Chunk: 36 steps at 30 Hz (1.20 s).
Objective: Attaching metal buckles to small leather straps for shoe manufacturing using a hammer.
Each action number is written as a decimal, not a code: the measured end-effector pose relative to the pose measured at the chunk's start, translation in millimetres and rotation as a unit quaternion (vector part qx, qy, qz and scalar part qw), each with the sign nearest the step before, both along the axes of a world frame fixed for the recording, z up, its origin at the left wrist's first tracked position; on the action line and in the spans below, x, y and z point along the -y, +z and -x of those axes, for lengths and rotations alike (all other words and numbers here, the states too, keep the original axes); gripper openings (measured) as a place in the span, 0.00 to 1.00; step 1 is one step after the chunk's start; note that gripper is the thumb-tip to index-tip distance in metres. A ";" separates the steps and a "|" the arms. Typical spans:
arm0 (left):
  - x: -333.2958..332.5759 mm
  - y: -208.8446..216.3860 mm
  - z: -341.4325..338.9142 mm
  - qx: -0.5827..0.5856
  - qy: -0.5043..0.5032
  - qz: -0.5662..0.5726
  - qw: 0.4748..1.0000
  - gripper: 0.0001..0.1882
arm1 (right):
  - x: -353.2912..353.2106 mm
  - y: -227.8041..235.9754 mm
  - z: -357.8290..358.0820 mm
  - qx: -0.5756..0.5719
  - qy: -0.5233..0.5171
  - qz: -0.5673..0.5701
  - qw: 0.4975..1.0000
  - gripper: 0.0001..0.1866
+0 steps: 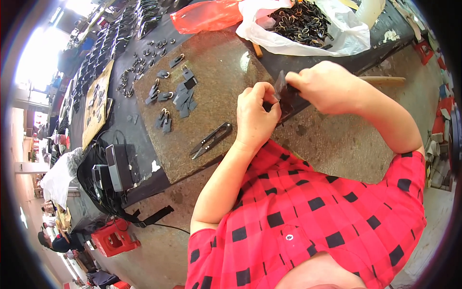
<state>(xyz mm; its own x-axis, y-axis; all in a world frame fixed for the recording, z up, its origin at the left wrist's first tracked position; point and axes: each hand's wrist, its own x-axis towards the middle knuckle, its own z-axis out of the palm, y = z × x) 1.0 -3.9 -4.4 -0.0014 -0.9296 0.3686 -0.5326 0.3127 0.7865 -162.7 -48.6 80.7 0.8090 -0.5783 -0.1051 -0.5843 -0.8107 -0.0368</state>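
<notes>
Just past the near edge of a stone slab (216, 62), my two hands are close together. My left hand (255, 115) is closed, thumb and fingertips pinched on something small and dark that I cannot make out. My right hand (332, 89) is in a fist around a dark, flat, blade-like piece (280, 84) that points at the left fingertips; its exact kind is blurred. On the slab left of my hands lie thread snips (211, 140), a pile of black rectangular tabs (184, 100) and several tabs with metal rings (165, 120).
A white plastic bag (260, 41) holds a heap of black ringed pieces (303, 24), with a red bag (207, 17) beside it. More ringed pieces (130, 79) lie left of the slab. A cardboard sheet (97, 106), a black bag (91, 178) and a red stool (114, 238) are farther left.
</notes>
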 end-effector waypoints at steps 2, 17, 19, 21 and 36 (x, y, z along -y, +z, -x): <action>0.4 -0.3 -0.1 0.003 0.000 0.007 1.000 0.11 | 0.9 5.0 -0.2 0.045 -0.019 0.011 0.999 0.11; -3.4 -0.4 -0.2 0.026 0.013 0.020 0.999 0.11 | -11.1 -13.0 -1.9 0.003 -0.036 -0.019 0.999 0.09; -2.3 0.6 -0.6 0.020 0.007 0.015 1.000 0.11 | -7.3 -12.8 -0.9 0.014 -0.005 -0.004 1.000 0.09; -1.4 0.9 -1.9 0.014 0.002 0.010 1.000 0.11 | -8.3 -17.0 0.8 0.029 -0.021 -0.005 0.999 0.10; -27.7 6.7 -15.7 0.043 -0.039 0.046 0.997 0.14 | -8.0 -10.9 -8.5 0.038 0.034 0.053 0.997 0.09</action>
<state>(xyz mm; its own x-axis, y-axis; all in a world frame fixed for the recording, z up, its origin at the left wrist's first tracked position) 16.7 23.8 2.3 -0.1076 -0.8875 0.4480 -0.5673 0.4249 0.7054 -154.2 -40.6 69.8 0.8501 -0.5263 0.0167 -0.5265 -0.8501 0.0090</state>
